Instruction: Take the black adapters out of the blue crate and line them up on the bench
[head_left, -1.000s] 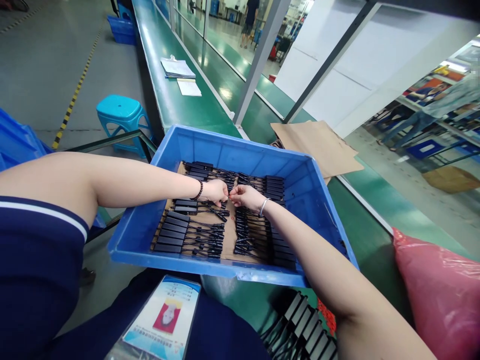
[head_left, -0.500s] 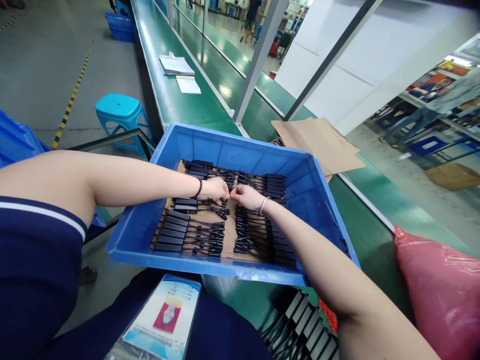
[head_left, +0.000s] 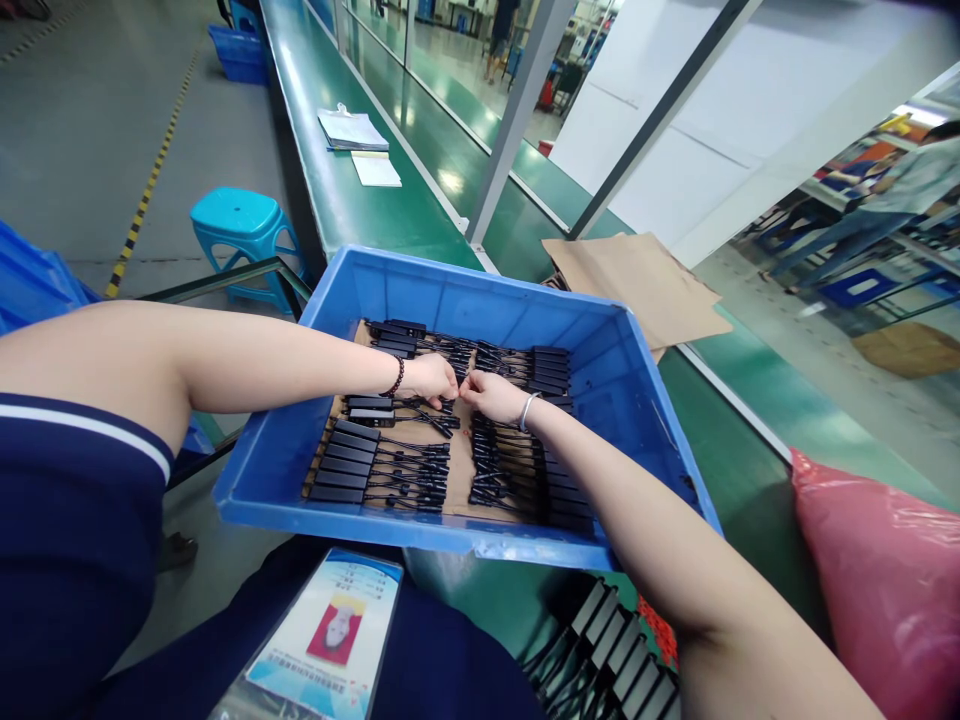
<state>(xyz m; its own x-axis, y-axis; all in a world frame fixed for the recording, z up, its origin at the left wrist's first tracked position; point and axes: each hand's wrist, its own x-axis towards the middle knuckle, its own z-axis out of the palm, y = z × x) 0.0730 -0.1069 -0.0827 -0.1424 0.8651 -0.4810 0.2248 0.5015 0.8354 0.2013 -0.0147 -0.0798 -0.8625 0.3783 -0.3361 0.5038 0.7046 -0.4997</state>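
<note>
Several cables [head_left: 439, 429] beneath left hand [head_left: 433, 380]

Seeing blue stool [head_left: 235, 210] on flr [head_left: 97, 150], clipbd [head_left: 352, 131] by white pad [head_left: 376, 172] on grn table [head_left: 367, 228], pink bag [head_left: 885, 575] at R.

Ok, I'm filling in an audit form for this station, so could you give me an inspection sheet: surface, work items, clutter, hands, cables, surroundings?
Surface: glossy green bench, visible around the blue bin.
Work items: rows of black devices on brown cardboard inside the bin; more black devices outside it.
Clutter: clipboard with papers, brown sheets, pink bag.
Hands: left hand and right hand close together over the bin, fingers bunched; anything held is too small to identify.
Cables: black cables run from the devices toward the bin's middle.
Surroundings: turquoise stool, striped floor tape, people in the background.
</note>
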